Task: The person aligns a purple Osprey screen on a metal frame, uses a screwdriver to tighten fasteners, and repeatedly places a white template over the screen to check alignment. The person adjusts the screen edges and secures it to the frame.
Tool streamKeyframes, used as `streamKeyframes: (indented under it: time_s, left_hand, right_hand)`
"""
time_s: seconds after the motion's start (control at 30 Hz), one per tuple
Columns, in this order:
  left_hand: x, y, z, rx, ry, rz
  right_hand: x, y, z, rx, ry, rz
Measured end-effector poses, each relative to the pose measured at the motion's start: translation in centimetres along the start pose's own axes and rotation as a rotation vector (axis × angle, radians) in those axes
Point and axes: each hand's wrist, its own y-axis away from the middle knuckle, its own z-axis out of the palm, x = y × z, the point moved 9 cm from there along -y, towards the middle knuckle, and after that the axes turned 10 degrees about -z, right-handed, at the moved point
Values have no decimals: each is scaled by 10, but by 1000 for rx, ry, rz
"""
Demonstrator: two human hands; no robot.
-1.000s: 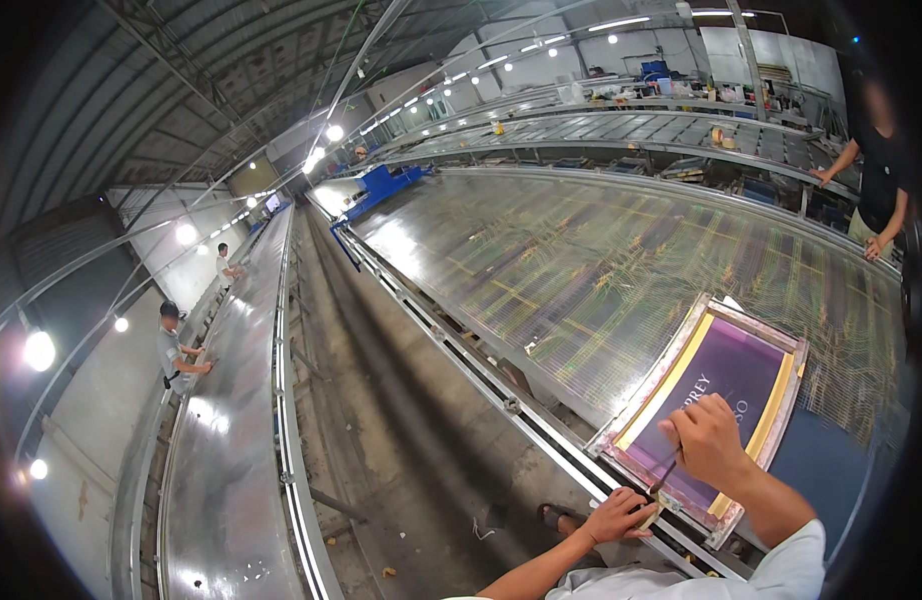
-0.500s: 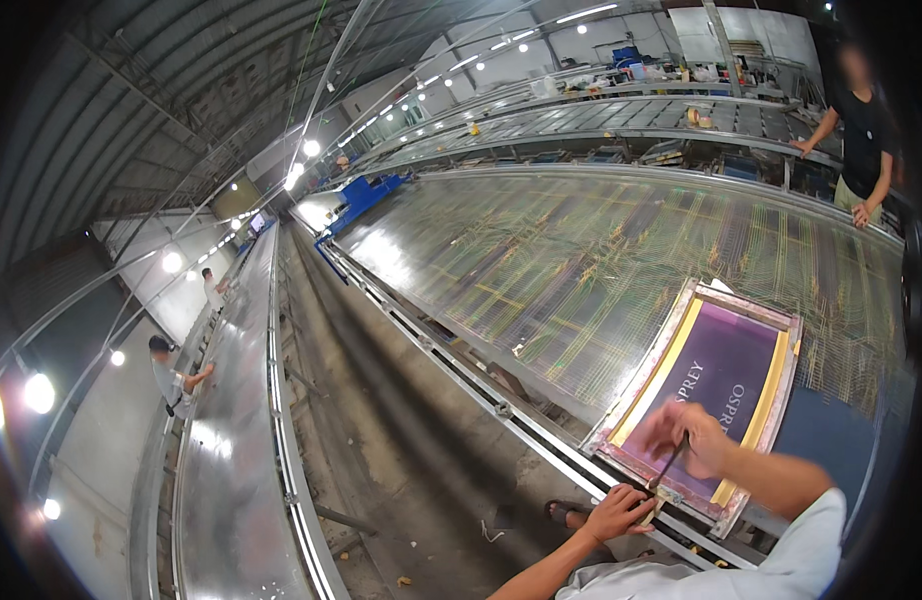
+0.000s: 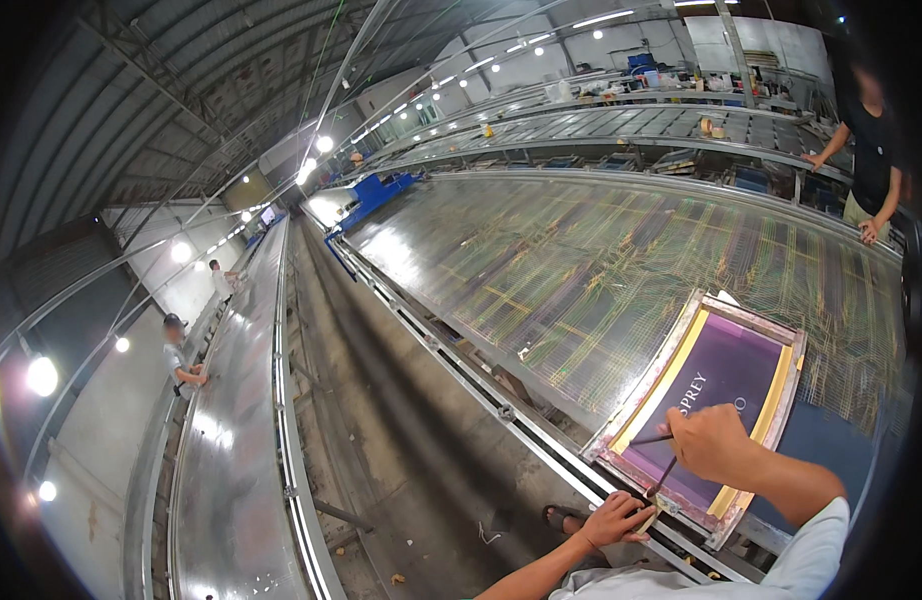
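Observation:
A silkscreen printing frame (image 3: 793, 345) with a purple mesh and yellow tape strips lies at the near end of the table. Over its mesh, my right hand (image 3: 716, 443) is closed around a thin dark tool (image 3: 664, 474). One dark end of it sticks out leftward from the fingers; another slants down to the frame's near left corner. Just beside that corner, at the table rail, my left hand (image 3: 613, 520) has its fingers curled over a small yellowish piece that I cannot make out. Pale lettering on the mesh is partly covered by my right hand.
A long printing table (image 3: 461, 255) with many coloured lines runs away from me, edged by a metal rail (image 3: 431, 345). Farther along it stands a blue machine (image 3: 376, 200). One person (image 3: 871, 150) stands across the table; two more work at another long table (image 3: 231, 420) on the left.
My right hand has turned over and closed, and the tool's leftward end now shows. My left hand stays at the frame corner. The whole view has shifted slightly.

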Motion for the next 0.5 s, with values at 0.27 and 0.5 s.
streamKeyframes:
  time_s: [0.27, 0.5]
  left_hand:
    - [9, -8, -17, 106, 12, 54]
    - [7, -9, -16, 111, 24, 39]
  right_hand:
    - [-51, 20, 28, -512, -919, -644]
    - [38, 10, 82, 762, -2048, -261]
